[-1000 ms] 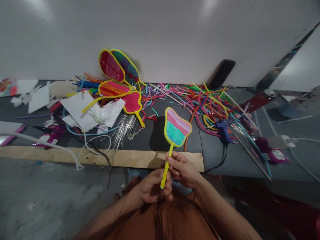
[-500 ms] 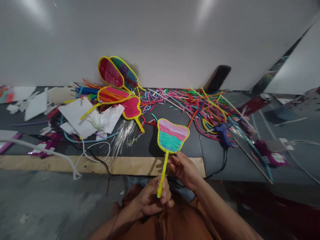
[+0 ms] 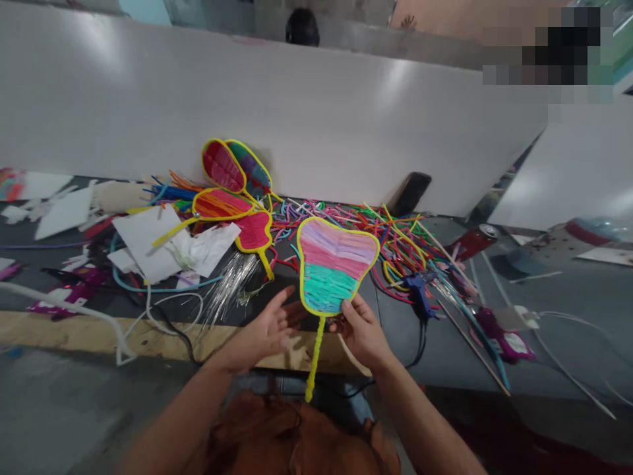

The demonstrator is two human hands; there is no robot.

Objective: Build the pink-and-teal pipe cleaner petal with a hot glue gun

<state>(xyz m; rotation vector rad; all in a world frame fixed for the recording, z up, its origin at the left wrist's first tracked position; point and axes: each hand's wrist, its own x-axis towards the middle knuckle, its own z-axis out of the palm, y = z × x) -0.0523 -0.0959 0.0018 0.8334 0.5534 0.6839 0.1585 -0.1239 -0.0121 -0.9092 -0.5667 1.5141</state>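
Note:
A hand fan (image 3: 329,287) made of pipe cleaners is held up over the front edge of the table. Its yellow rim encloses bands of lilac, pink and teal, and a twisted yellow handle hangs below. My right hand (image 3: 363,333) pinches the lower right rim, thumb on the front face, other fingers behind. My left hand (image 3: 270,330) is off the fan, just left of its lower edge, with fingers apart and nothing in them. Behind lie a pink heart-shaped fan (image 3: 254,232) and an orange-red fan (image 3: 222,204), both yellow-rimmed.
Two more fans (image 3: 223,166) lean against the grey partition (image 3: 321,125). Loose pipe cleaners (image 3: 341,212) are heaped along the back. White paper pieces (image 3: 148,241) lie left; a blue glue gun (image 3: 420,295), a red can (image 3: 475,242) and a phone (image 3: 413,192) are right.
My left hand has let go of the handle and moved left, opening. My right hand now grips the fan's rim, and the fan is closer to the camera. The view has tilted up.

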